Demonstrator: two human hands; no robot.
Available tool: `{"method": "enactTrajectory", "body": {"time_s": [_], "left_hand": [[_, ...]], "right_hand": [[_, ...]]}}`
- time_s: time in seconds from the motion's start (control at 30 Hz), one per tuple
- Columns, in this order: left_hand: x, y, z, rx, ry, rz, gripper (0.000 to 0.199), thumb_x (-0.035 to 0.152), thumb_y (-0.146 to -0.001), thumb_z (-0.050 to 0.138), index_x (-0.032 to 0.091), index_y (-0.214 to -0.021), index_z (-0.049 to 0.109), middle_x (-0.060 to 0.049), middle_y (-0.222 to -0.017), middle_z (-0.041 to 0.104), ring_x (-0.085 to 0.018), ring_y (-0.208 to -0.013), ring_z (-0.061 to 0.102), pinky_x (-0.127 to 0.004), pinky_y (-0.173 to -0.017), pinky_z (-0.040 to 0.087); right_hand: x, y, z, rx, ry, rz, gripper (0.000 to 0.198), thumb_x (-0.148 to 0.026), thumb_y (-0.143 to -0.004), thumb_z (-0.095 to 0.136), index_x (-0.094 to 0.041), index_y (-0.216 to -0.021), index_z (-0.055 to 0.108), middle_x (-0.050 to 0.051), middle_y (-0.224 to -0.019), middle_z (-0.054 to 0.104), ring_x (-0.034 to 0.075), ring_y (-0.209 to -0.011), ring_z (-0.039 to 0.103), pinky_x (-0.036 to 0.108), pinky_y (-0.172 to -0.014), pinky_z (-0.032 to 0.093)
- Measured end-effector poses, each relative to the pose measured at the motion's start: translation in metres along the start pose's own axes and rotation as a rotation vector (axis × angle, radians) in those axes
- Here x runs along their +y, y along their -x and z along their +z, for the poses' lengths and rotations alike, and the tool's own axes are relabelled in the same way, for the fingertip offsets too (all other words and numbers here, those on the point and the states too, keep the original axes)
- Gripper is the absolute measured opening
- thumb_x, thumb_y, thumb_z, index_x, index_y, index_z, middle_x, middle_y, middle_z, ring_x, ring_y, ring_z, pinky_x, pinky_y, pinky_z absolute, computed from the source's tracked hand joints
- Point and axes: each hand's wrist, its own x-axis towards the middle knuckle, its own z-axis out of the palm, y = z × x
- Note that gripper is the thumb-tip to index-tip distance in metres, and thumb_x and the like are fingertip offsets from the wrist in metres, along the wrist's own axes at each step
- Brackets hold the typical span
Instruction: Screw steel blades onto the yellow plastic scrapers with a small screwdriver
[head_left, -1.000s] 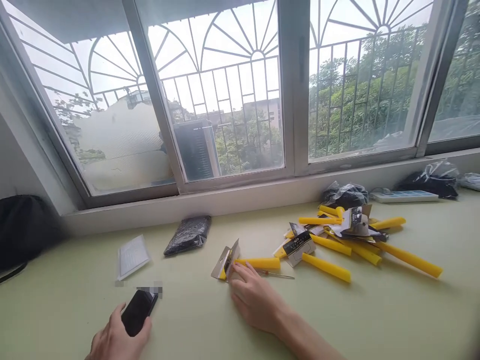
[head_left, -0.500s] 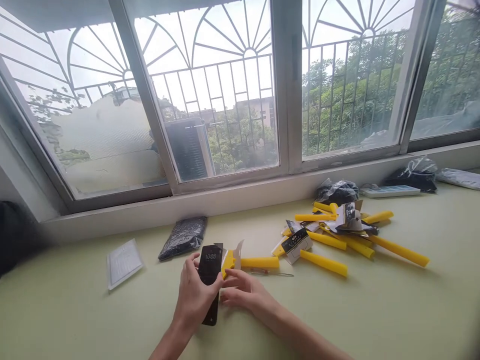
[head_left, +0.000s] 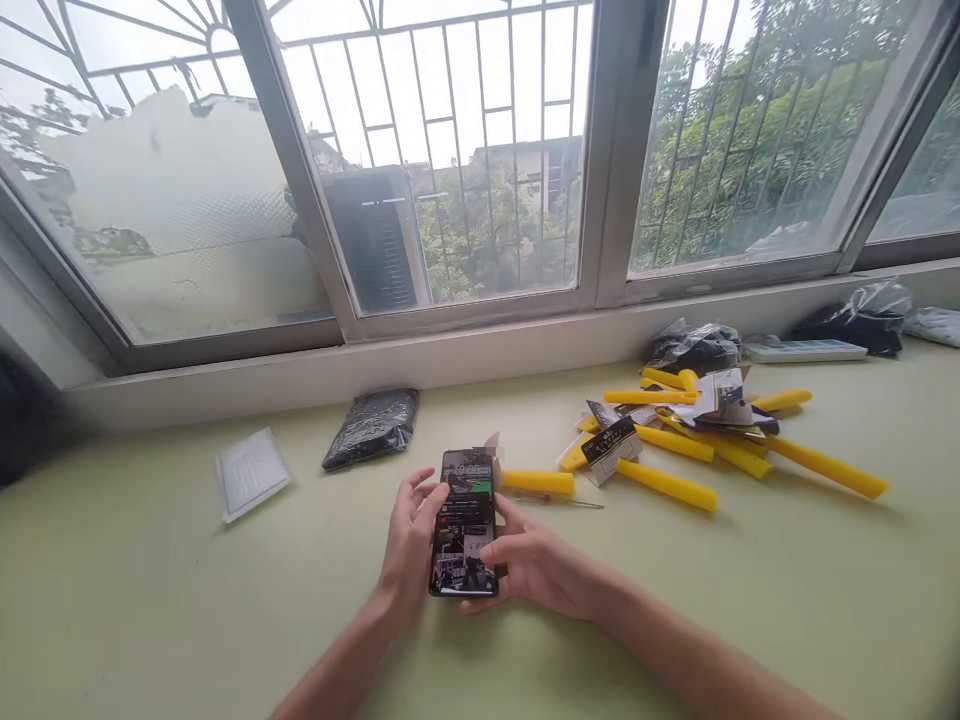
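Note:
A smartphone (head_left: 464,525) with its screen lit is held between my two hands above the table. My left hand (head_left: 411,530) grips its left edge, the thumb lying along the side of the screen. From the right, my right hand (head_left: 536,565) holds the lower half, with the thumb over the screen and fingers reaching behind it. Just beyond the phone lies a yellow-handled tool (head_left: 536,482), its head end hidden behind the phone. A thin metal rod (head_left: 577,502) rests beside that handle.
Several more yellow-handled tools (head_left: 667,485) with card labels lie heaped at the right. A black plastic-wrapped packet (head_left: 373,428) and a white packet (head_left: 253,474) lie at the left. Dark bagged items (head_left: 694,346) and a pale blue-topped box (head_left: 806,350) line the window sill.
The phone's dark lock screen has become a lit, colourful display. My right hand has moved from beside the phone onto it. The camera view has tilted downward.

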Motion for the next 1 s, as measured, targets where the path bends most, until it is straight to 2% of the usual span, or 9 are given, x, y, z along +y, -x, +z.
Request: {"method": "enactTrajectory", "body": {"time_s": [0.13, 0.33, 0.5, 0.63, 0.8, 0.9, 1.0], "left_hand": [[-0.005, -0.003, 0.001, -0.06, 0.105, 0.011, 0.047, 0.042, -0.087, 0.062, 0.018, -0.127, 0.053, -0.007, -0.11, 0.068, -0.018, -0.083, 0.067, -0.028, -0.069, 0.053], [-0.012, -0.005, 0.004, -0.041, 0.096, 0.065, 0.043, 0.037, -0.087, 0.056, 0.019, -0.126, 0.055, -0.007, -0.111, 0.069, -0.018, -0.082, 0.066, -0.028, -0.068, 0.052], [-0.014, -0.005, 0.002, -0.054, 0.094, 0.06, 0.04, 0.034, -0.089, 0.051, 0.019, -0.126, 0.055, -0.008, -0.113, 0.069, -0.018, -0.082, 0.067, -0.028, -0.068, 0.052], [-0.012, -0.006, 0.001, -0.062, 0.06, 0.066, 0.04, 0.038, -0.091, 0.051, 0.019, -0.126, 0.054, -0.009, -0.117, 0.069, -0.021, -0.09, 0.069, -0.03, -0.07, 0.052], [-0.008, -0.002, 0.007, -0.051, -0.104, 0.165, 0.053, 0.044, -0.087, 0.066, 0.018, -0.13, 0.05, -0.011, -0.118, 0.068, -0.024, -0.105, 0.067, -0.035, -0.09, 0.051], [-0.006, 0.006, 0.015, -0.011, -0.216, 0.174, 0.07, 0.046, -0.079, 0.076, 0.021, -0.135, 0.044, -0.011, -0.12, 0.067, -0.025, -0.106, 0.068, -0.035, -0.089, 0.052], [-0.003, 0.013, 0.021, 0.036, -0.356, 0.169, 0.081, 0.046, -0.074, 0.081, 0.024, -0.139, 0.039, -0.01, -0.119, 0.068, -0.025, -0.1, 0.069, -0.034, -0.085, 0.052]], "right_hand": [[-0.004, 0.001, -0.002, -0.007, 0.059, 0.029, 0.081, -0.011, -0.077, 0.077, -0.033, -0.146, 0.041, 0.011, -0.137, 0.058, 0.031, -0.11, 0.067, 0.053, -0.086, 0.058], [-0.007, 0.001, -0.003, 0.003, 0.108, 0.052, 0.087, -0.013, -0.075, 0.079, -0.037, -0.148, 0.037, 0.01, -0.136, 0.059, 0.031, -0.111, 0.067, 0.055, -0.087, 0.058], [-0.009, 0.003, -0.001, 0.001, 0.103, 0.053, 0.085, -0.014, -0.079, 0.075, -0.036, -0.15, 0.034, 0.01, -0.134, 0.06, 0.03, -0.108, 0.068, 0.056, -0.088, 0.057], [-0.011, 0.004, 0.002, 0.022, 0.06, 0.064, 0.073, -0.022, -0.086, 0.066, -0.033, -0.151, 0.034, 0.011, -0.128, 0.063, 0.03, -0.109, 0.067, 0.06, -0.092, 0.054], [-0.015, 0.004, 0.005, 0.032, 0.018, 0.084, 0.061, -0.029, -0.087, 0.057, -0.03, -0.147, 0.042, 0.01, -0.115, 0.068, 0.029, -0.104, 0.068, 0.061, -0.094, 0.051], [-0.012, 0.004, 0.003, 0.022, 0.025, 0.09, 0.056, -0.025, -0.082, 0.058, -0.029, -0.137, 0.051, 0.007, -0.11, 0.069, 0.027, -0.098, 0.069, 0.058, -0.093, 0.051], [-0.008, 0.004, -0.001, 0.019, 0.036, 0.083, 0.043, -0.016, -0.077, 0.059, -0.025, -0.119, 0.059, 0.004, -0.098, 0.069, 0.023, -0.093, 0.068, 0.054, -0.093, 0.052]]}}
